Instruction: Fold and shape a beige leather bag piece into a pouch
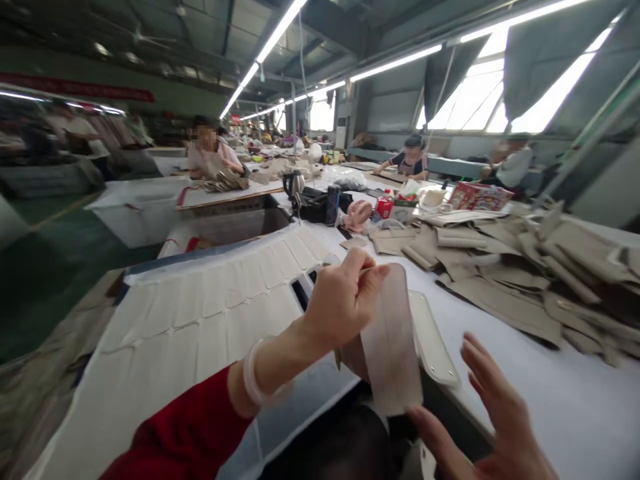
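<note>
A flat beige panel with rounded corners hangs upright in front of me, pinched at its upper edge by my left hand. A darker folded part shows behind it on the left. My right hand is open, fingers spread, with the thumb tip close to the panel's bottom corner; whether it touches I cannot tell. Just behind the held panel, a cream rounded piece with small metal dots lies on the white table.
Pale strips lie in rows to the left. Beige cut pieces are heaped at the right. A kettle, a dark cup, a pink fan and a red box stand farther back. Several people sit or stand beyond.
</note>
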`<state>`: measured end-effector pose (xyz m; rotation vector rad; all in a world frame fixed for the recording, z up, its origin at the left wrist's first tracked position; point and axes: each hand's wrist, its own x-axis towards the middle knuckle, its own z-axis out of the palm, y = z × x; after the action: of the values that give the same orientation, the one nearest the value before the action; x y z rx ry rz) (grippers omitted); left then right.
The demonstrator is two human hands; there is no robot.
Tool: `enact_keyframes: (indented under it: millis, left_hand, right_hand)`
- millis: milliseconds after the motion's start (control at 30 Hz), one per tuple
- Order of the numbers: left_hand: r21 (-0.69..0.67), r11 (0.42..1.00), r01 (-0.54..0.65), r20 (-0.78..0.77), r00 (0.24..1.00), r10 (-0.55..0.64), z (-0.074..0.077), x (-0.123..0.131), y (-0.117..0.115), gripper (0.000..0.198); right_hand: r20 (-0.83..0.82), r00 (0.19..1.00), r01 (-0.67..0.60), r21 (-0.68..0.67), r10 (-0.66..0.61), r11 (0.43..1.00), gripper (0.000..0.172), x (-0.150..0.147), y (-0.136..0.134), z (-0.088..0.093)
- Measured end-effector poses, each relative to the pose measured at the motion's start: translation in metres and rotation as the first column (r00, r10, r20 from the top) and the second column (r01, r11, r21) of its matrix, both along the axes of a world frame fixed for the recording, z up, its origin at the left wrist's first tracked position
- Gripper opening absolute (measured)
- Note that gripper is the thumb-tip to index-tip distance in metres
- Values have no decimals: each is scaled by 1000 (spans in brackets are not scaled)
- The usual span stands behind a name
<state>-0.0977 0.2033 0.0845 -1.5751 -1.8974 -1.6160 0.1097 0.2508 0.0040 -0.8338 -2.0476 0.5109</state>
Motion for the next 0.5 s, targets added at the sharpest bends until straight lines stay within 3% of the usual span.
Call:
enact_keyframes:
  millis: [67, 133, 233, 333, 433, 500]
  left_hand:
    - [48, 987, 156, 112, 981, -160, 2, 36, 3, 23]
    - [70, 941, 332, 233, 911, -339, 8, 62, 5, 24]
    - [45, 802, 596, 384, 730, -565, 14, 87, 9, 29]
    - [49, 722, 690, 483, 616, -622, 14, 107, 17, 33]
    - [19, 702, 712, 525, 591, -613, 11, 128, 24, 38]
    - [-37, 651, 758, 506, 576, -642, 10, 139, 25, 40]
  right_hand:
    - [112, 991, 62, 42, -66, 997, 78, 9, -2, 25]
    - [113, 982, 138, 110, -150, 984, 78, 22, -3, 39]
    - [67, 978, 160, 363, -197, 918, 80, 51, 3, 47]
    - [159, 956, 137, 505, -248, 852, 78, 86, 10, 52]
    - [247, 921, 126, 541, -300, 831, 77, 115, 14, 52]
    - [253, 910, 144, 551, -329, 822, 76, 130, 14, 50]
